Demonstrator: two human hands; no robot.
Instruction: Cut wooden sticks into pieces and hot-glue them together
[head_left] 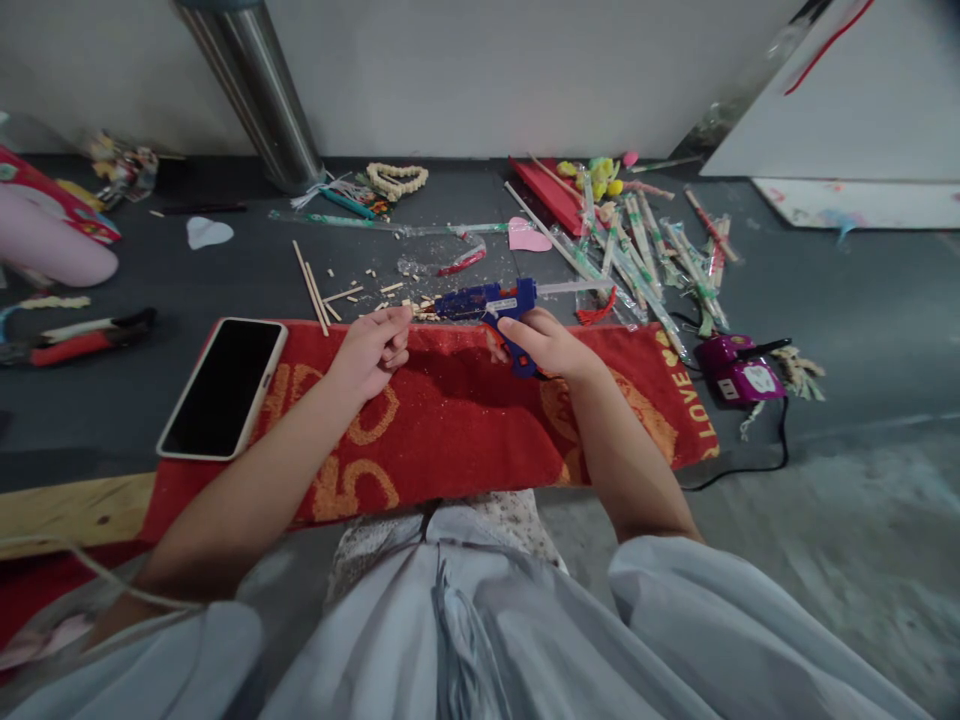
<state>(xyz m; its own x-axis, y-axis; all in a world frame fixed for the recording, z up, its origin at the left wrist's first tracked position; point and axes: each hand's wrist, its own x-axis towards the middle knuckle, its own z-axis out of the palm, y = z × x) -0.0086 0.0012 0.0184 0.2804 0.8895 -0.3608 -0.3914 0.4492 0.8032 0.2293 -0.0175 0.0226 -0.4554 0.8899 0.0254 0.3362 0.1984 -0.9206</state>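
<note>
**Glue Gun: Grip and Nozzle Control**

Hold blue plastic glue gun (469, 303) level at far edge of plush red towel (465, 430), right hand (551, 342) closed around handle. Steady nozzle beside narrowly pinched left hand (371, 355); cannot tell whether on any piece. Note translucent glue stick (574, 287) behind, blocky wooden pieces (391, 288) near nozzle.

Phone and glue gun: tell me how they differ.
The phone is a flat slab with a dark screen in a pale case; the glue gun is blue and pistol-shaped.
The phone lies partly on the red towel; the glue gun is held in the right hand.
</note>
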